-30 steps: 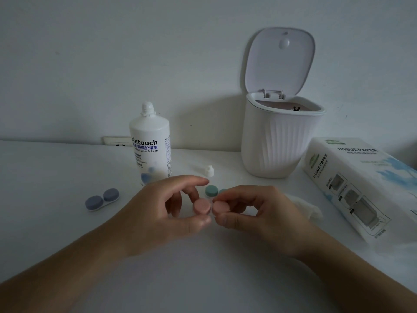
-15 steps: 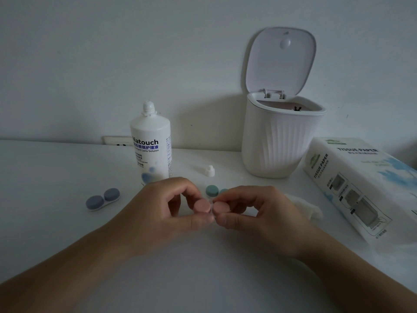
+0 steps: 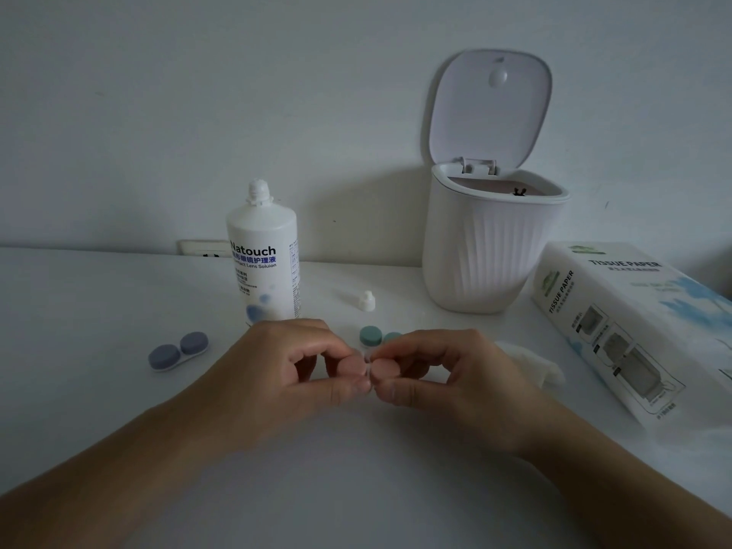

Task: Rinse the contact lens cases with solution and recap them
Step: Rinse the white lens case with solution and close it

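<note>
A pink contact lens case [image 3: 367, 368] with two round caps is held just above the white table [image 3: 99, 295]. My left hand [image 3: 289, 370] pinches its left cap between thumb and fingers. My right hand [image 3: 443, 374] pinches its right cap the same way. A white solution bottle [image 3: 262, 255] stands uncapped behind my left hand, and its small white cap [image 3: 366, 301] lies to the right of it. A green lens case [image 3: 374, 335] lies partly hidden behind my right fingers. A blue-grey lens case [image 3: 178, 349] lies capped at the left.
A white ribbed bin [image 3: 489, 247] with its lid up stands at the back right. A tissue paper pack [image 3: 633, 330] lies along the right side, with a crumpled tissue [image 3: 534, 362] beside my right hand. A wall socket [image 3: 202, 249] sits behind the bottle.
My left index finger, stretched out a second ago, has curled down onto the left pink cap. Both hands stay on the pink case in nearly the same place.
</note>
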`<control>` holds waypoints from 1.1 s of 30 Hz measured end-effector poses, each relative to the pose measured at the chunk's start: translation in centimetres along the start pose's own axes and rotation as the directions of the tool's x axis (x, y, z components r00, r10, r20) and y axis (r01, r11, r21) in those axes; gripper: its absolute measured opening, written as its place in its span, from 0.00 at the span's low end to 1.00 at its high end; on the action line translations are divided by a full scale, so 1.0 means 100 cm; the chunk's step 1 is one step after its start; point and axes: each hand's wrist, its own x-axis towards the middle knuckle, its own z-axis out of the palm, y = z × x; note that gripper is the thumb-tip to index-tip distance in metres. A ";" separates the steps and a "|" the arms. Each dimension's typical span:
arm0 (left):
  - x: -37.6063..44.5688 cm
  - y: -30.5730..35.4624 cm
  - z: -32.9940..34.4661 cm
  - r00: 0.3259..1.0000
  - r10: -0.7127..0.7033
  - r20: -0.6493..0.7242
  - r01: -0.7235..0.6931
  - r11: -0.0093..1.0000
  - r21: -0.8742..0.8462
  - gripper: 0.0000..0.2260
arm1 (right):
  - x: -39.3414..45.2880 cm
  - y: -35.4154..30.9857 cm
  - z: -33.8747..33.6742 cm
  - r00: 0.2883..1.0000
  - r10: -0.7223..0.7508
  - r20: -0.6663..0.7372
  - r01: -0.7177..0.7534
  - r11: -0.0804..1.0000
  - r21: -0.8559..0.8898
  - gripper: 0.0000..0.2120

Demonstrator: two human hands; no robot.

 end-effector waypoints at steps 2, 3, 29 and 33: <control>0.000 0.000 -0.001 1.000 0.009 0.015 -0.009 1.000 0.003 0.06 | -0.001 0.000 0.000 1.000 -0.005 0.017 0.005 1.000 0.000 0.16; 0.000 0.000 -0.002 1.000 0.015 0.018 -0.015 1.000 -0.003 0.06 | -0.001 0.001 0.001 1.000 -0.009 0.025 0.008 1.000 0.006 0.15; -0.003 -0.004 -0.013 0.994 -0.110 -0.001 0.109 0.993 0.032 0.09 | 0.003 0.011 0.000 0.992 0.010 -0.123 -0.022 0.995 -0.102 0.13; -0.014 -0.010 -0.030 0.978 -0.205 -0.034 0.207 0.973 0.102 0.09 | 0.006 0.019 0.003 0.987 -0.002 -0.162 -0.040 0.966 -0.255 0.10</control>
